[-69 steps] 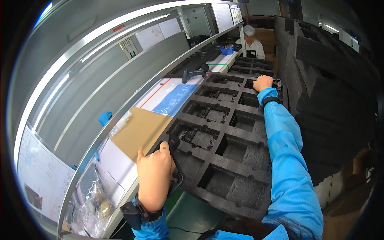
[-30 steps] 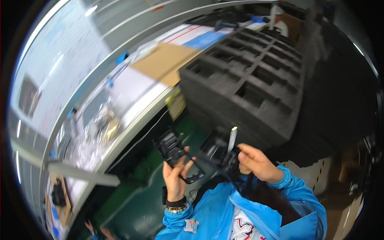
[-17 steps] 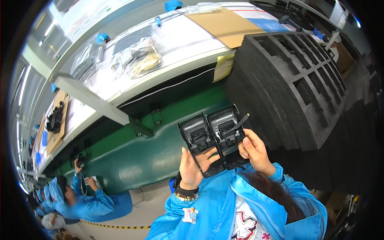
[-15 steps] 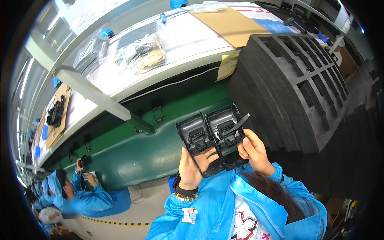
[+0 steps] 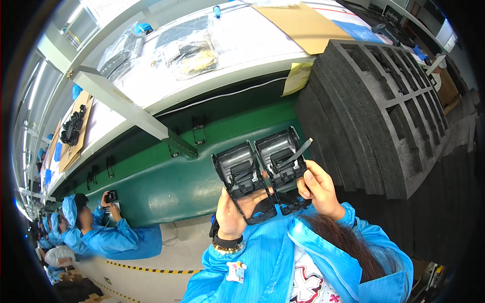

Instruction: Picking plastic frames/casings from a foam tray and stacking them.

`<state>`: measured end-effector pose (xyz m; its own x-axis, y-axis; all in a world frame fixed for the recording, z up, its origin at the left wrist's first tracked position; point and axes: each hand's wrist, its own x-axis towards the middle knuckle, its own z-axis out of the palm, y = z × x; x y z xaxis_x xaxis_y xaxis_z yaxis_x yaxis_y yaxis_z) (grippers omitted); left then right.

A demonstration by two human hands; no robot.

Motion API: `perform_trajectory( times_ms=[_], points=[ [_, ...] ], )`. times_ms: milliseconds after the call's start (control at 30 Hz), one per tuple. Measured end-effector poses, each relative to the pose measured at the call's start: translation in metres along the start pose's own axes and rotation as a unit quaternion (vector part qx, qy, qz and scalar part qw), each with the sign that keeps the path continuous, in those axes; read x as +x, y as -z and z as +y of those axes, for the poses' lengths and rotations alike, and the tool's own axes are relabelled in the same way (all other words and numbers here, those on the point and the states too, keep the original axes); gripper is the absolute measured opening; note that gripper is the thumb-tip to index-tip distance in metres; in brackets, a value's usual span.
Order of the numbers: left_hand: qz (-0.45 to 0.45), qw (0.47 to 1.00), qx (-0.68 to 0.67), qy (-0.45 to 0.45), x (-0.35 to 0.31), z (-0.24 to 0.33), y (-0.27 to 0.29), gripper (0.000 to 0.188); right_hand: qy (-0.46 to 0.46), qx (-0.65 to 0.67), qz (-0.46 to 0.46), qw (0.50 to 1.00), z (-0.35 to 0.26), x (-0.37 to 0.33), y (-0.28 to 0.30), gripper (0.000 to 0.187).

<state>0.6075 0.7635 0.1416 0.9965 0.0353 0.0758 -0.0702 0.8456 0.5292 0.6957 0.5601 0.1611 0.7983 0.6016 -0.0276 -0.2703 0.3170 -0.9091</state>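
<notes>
Two black plastic housings with rounded, hollow bays are held up side by side in front of my chest. My left hand [image 5: 235,209] is closed around the lower left edge of the left housing [image 5: 240,169], its fingers behind it. My right hand [image 5: 321,189] pinches the right housing [image 5: 278,149] near its lower right side, thumb and fingers together. A dark flat strip [image 5: 297,153] with a pale tip sticks out from the right housing toward the upper right. Open frame parts hang from the lower ends of both housings.
To my right stands a stack of black foam trays [image 5: 374,101] with slots. A white workbench [image 5: 242,55] ahead bears bagged parts [image 5: 189,55] and a cardboard sheet [image 5: 303,25]. A pale post [image 5: 108,98] rises at its edge. Another person in blue [image 5: 103,235] works at the left.
The two housings have come apart slightly, leaving a narrow gap between them. The left one has shifted a little left with my left hand. The whole view has shifted slightly.
</notes>
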Motion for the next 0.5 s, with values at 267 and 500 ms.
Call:
perform_trajectory(
  times_ms=[267,500],
  points=[
    [0.013,0.999,0.034,0.000,0.003,-0.006,0.000,0.064,-0.006,-0.035,0.038,0.999,0.000,0.002,0.004,0.040],
    [0.033,0.999,0.034,0.003,0.003,-0.011,-0.001,0.064,0.048,-0.039,0.061,0.996,0.004,0.003,0.003,0.040]
  ],
)
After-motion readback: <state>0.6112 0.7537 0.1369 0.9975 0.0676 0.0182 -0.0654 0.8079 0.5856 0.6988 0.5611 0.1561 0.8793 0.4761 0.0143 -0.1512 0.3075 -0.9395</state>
